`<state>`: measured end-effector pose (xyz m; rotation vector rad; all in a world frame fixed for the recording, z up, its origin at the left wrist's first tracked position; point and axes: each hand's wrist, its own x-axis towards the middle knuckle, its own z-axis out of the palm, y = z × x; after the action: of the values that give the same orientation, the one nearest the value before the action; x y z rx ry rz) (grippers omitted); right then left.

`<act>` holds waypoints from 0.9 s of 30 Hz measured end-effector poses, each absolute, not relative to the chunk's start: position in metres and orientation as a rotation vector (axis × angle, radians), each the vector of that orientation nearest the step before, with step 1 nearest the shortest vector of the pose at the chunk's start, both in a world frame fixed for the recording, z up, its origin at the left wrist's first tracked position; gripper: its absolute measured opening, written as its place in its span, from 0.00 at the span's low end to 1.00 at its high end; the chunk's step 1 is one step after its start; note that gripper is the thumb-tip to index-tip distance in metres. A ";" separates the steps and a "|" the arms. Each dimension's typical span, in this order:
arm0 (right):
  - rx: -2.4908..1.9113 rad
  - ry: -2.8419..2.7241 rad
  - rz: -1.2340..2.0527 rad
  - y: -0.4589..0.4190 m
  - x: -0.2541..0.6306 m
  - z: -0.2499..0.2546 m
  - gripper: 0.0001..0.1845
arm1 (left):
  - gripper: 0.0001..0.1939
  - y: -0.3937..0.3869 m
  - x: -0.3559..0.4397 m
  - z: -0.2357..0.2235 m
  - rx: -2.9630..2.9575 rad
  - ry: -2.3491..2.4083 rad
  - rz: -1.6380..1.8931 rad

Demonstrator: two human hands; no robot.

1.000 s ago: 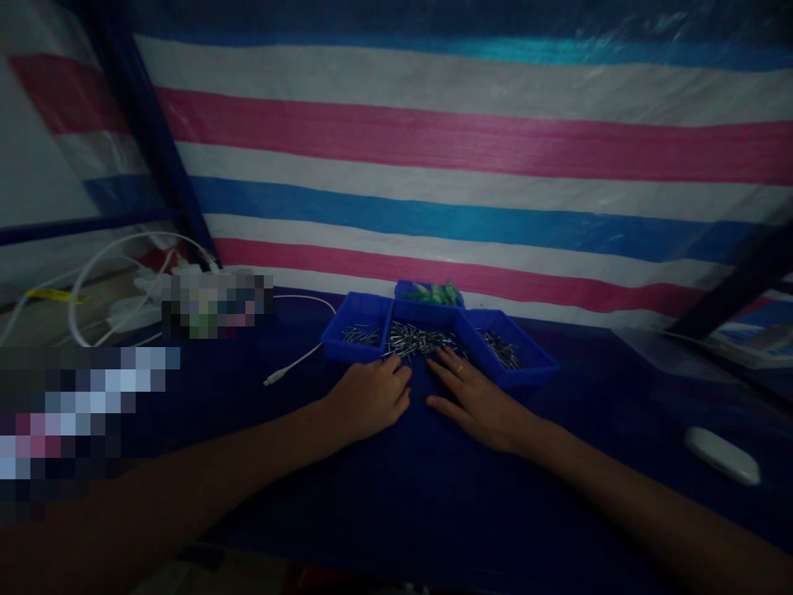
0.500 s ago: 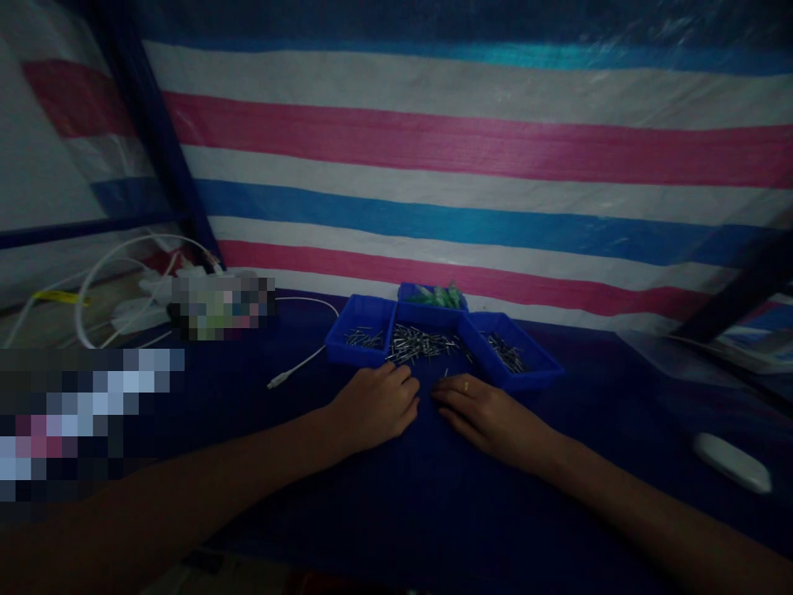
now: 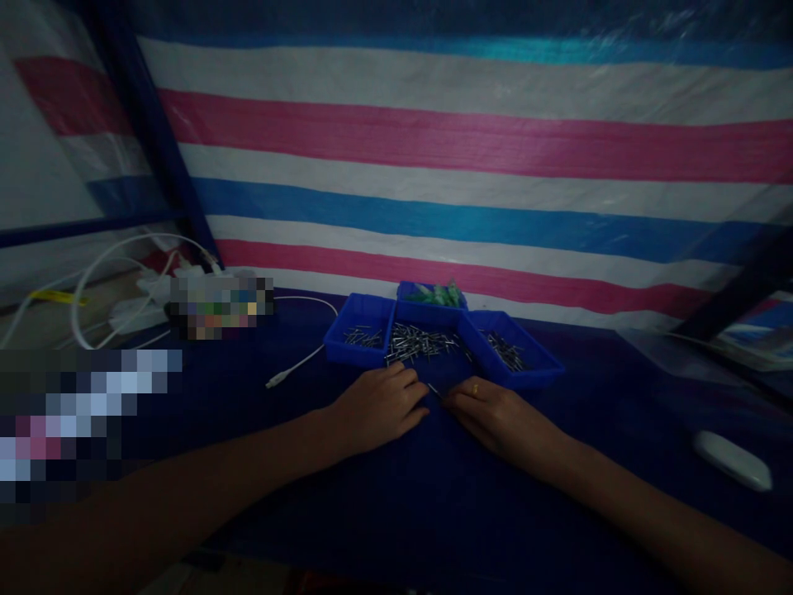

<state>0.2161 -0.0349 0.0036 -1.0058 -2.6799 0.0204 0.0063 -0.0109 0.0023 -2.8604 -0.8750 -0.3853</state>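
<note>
My right hand [image 3: 499,417] pinches a thin metal pin [image 3: 434,390] between thumb and fingertips; the pin points up and left. A ring sits on one of its fingers. Across from it, my left hand [image 3: 384,403] rests low over the blue tabletop, fingers loosely bent and thumb apart, with nothing visible in it. Its fingertips are close to the pin's free end. Just beyond the hands lies a loose pile of metal pins [image 3: 424,341]. A left blue tray [image 3: 353,354] and a right blue tray [image 3: 536,378] flank the pile, each with similar pins inside.
Behind the pile, a third blue tray [image 3: 430,311] holds green pieces. A white cable [image 3: 301,366] runs along the left side near a power strip [image 3: 140,314]. At the right lies a white rounded object [image 3: 734,460]. Striped sheeting [image 3: 471,149] closes off the back.
My right hand has closed on a pin that stood near its fingertips, and the pin now tilts leftward. My left hand has shifted slightly right, its thumb and forefinger further apart.
</note>
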 end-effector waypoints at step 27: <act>-1.068 -2.632 -0.050 -0.040 0.218 0.009 0.10 | 0.08 -0.012 0.007 0.006 -2.940 -0.825 -0.543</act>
<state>0.2176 -0.0397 0.0085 -1.0678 -2.6325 -0.0495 0.0067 -0.0123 0.0063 -2.9396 -0.8249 -0.5432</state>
